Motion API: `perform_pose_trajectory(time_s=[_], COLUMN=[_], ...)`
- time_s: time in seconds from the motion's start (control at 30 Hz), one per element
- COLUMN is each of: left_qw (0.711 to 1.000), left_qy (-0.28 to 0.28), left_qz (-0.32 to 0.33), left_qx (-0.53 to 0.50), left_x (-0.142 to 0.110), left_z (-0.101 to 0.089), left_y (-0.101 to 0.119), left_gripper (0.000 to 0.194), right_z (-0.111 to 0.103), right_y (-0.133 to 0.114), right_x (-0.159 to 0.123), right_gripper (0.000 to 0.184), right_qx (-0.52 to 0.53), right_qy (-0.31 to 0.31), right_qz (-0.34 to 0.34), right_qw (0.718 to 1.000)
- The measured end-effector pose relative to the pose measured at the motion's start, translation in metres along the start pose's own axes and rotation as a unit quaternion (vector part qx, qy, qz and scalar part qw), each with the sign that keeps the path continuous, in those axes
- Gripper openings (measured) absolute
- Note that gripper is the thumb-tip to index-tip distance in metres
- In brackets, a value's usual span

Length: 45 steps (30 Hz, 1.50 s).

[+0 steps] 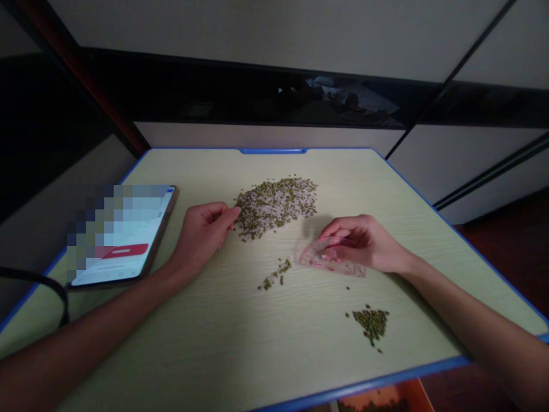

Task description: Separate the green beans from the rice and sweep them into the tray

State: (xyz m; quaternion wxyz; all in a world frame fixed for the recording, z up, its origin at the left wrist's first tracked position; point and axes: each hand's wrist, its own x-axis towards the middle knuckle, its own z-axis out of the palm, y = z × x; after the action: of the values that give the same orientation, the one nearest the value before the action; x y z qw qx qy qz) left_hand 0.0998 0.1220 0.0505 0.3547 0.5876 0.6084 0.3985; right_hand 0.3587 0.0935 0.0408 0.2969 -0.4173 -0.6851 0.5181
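My right hand (358,243) pinches a clear plastic protractor (311,257) with red markings, held low over the table right of centre. At the left edge of a large pile of green beans mixed with white grains (277,205), my left hand (208,226) rests with thumb and fingers pressed together; whatever is between them is hidden. A short strip of beans and grains (275,274) lies between the hands, left of the protractor. Nearer the front right is a small heap of green beans (372,321), with a couple of loose beans beside it.
A tablet (124,252) with a lit, partly blurred screen lies at the table's left, next to a black cable (47,280). The pale table (206,343) has a blue rim. Below its front edge shows an orange container (403,395) with beans inside. Cabinet panels stand behind.
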Motion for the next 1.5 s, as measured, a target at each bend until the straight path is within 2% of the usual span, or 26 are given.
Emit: perform_pose_trajectory(time_s=[0.63, 0.9, 1.17, 1.5], left_qw=[1.000, 1.000, 1.000, 1.000], left_qy=[0.003, 0.010, 0.010, 0.011], left_qz=[0.004, -0.001, 0.003, 0.013], left_qx=[0.010, 0.016, 0.012, 0.015], left_x=[0.000, 0.000, 0.000, -0.002], left_z=[0.000, 0.000, 0.000, 0.001], left_y=[0.001, 0.002, 0.002, 0.003], left_gripper=[0.032, 0.032, 0.032, 0.033], right_z=[0.016, 0.015, 0.021, 0.018], right_y=[-0.005, -0.007, -0.010, -0.011], right_x=[0.005, 0.005, 0.008, 0.004], right_gripper=[0.015, 0.016, 0.017, 0.022], right_qx=[-0.003, -0.006, -0.056, -0.081], right_qy=[0.029, 0.072, 0.065, 0.069], right_qz=[0.027, 0.033, 0.016, 0.011], right_qw=[0.999, 0.997, 0.996, 0.994])
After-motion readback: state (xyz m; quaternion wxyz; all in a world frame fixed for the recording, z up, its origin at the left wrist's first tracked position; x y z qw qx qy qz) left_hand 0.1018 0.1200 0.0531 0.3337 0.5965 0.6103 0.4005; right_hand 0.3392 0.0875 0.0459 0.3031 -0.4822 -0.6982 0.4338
